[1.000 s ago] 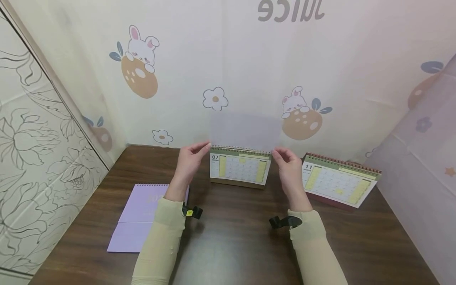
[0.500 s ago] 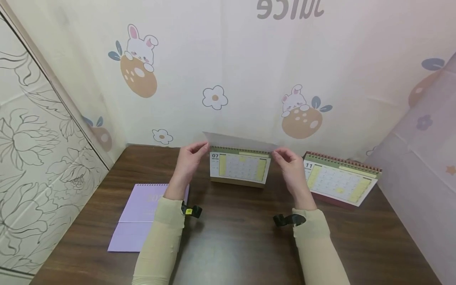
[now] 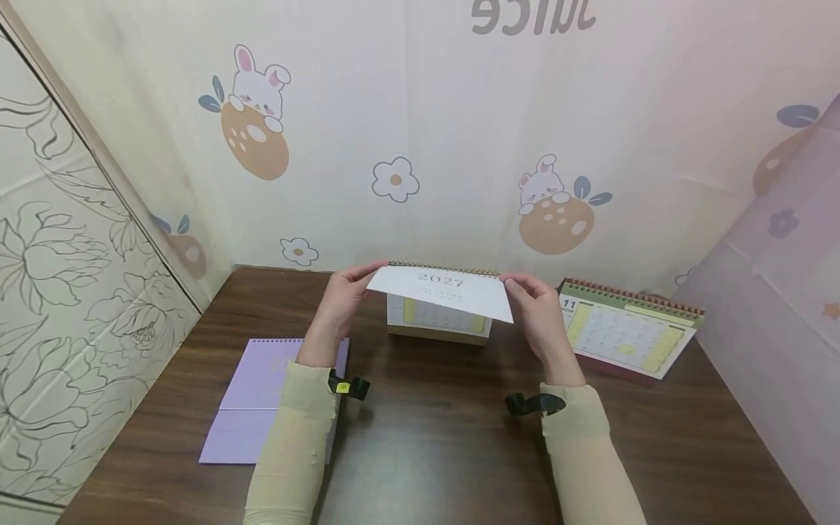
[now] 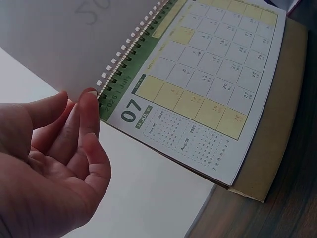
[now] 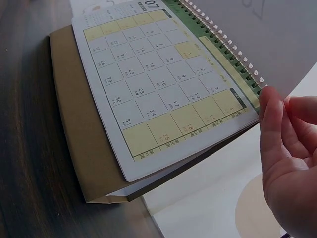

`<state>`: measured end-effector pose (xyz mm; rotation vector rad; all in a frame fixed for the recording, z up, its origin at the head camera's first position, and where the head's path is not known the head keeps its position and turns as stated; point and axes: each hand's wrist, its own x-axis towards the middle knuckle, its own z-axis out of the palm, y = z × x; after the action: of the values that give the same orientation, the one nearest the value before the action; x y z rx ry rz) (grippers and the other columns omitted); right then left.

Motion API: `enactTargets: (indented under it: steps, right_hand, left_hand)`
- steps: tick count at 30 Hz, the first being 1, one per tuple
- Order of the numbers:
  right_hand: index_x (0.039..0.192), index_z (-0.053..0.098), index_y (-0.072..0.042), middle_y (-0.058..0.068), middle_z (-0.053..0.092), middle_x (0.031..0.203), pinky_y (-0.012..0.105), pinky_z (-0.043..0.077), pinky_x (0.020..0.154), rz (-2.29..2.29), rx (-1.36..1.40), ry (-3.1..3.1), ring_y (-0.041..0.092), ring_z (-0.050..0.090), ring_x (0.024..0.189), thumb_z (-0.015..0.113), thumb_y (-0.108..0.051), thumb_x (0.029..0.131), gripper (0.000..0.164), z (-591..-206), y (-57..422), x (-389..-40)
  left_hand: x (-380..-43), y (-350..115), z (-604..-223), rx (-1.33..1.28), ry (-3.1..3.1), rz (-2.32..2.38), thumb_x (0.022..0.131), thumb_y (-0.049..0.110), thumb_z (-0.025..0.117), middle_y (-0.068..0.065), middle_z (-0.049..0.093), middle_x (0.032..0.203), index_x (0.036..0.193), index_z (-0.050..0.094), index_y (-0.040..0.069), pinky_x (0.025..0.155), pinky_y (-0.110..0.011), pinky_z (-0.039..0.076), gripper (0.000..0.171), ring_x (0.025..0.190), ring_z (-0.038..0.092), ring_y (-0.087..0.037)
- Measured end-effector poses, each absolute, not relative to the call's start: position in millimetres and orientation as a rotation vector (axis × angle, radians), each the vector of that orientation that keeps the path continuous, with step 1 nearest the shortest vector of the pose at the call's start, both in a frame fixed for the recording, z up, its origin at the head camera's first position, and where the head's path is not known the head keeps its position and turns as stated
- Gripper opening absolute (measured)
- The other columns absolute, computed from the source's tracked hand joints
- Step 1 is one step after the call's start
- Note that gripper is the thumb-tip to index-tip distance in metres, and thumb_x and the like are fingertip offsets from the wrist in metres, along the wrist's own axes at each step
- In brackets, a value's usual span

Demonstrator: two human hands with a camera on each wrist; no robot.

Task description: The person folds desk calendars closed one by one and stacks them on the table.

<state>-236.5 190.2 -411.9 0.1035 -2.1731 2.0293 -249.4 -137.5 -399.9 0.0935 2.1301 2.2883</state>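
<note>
"Sleeves [image 3: 292, 445] are stretching over the brown worktop [image 3: 423, 452]. What's lying near?"
"Purple calendar [image 3: 239, 430], by the left sleeve. Rightward, a calendar marked 11 [image 3: 626, 339] is standing."
"And the hands?"
"Left hand [image 3: 337, 302] and right hand [image 3: 541, 313] are pinching the middle calendar [image 3: 438, 326] at its top corners; its 2027 sheet [image 3: 446, 290] is sloping over the July page [image 4: 208, 69]."
"Beyond?"
"Rabbit-printed cloth [image 3: 341, 109] is hanging behind."

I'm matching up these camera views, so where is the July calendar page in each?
Head: July page, just below centre, partly covered by the 2027 sheet.
Left wrist: July page, upper centre-right.
Right wrist: July page, upper centre-left.
Shared landmark: the brown calendar stand.
</note>
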Motion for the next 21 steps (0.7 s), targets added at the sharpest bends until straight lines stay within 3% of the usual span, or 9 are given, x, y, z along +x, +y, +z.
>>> enactTargets:
  steps: [5,10,16,21]
  right_hand:
    - [0.118,0.065,0.003,0.005,0.067,0.110,0.024,0.051,0.086,2.066,0.127,-2.124,0.018,0.063,0.103,0.062,-0.028,0.100,0.036,-412.7,189.5,-235.5]
    - [0.119,0.065,0.004,0.005,0.067,0.111,0.024,0.050,0.085,2.032,0.097,-2.149,0.019,0.061,0.104,0.065,-0.029,0.099,0.038,-411.9,186.9,-234.2]
    - [0.118,0.066,0.004,0.005,0.067,0.110,0.023,0.051,0.084,2.017,0.089,-2.144,0.020,0.060,0.101,0.068,-0.026,0.097,0.037,-412.5,185.8,-233.4]
    - [0.119,0.066,0.003,0.006,0.067,0.111,0.022,0.052,0.084,1.986,0.088,-2.168,0.019,0.061,0.098,0.069,-0.027,0.096,0.038,-412.5,186.2,-233.3]
  left_hand:
    - [-250.0,-138.8,-401.8,0.100,2.125,2.281,0.099,0.020,0.064,-0.005,0.064,0.130,0.127,0.069,0.007,0.100,-0.042,0.041,0.031,0.123,0.053,-0.020]
    - [-251.0,-138.8,-402.9,0.103,2.140,2.280,0.098,0.019,0.065,-0.006,0.066,0.127,0.126,0.070,0.007,0.100,-0.045,0.041,0.030,0.120,0.055,-0.020]
    - [-250.7,-140.4,-402.7,0.103,2.128,2.272,0.098,0.022,0.066,-0.005,0.066,0.128,0.125,0.070,0.008,0.108,-0.052,0.036,0.031,0.124,0.054,-0.021]
    - [-250.8,-140.3,-402.4,0.087,2.108,2.277,0.098,0.026,0.066,-0.005,0.066,0.129,0.126,0.069,0.008,0.108,-0.050,0.037,0.033,0.126,0.054,-0.020]
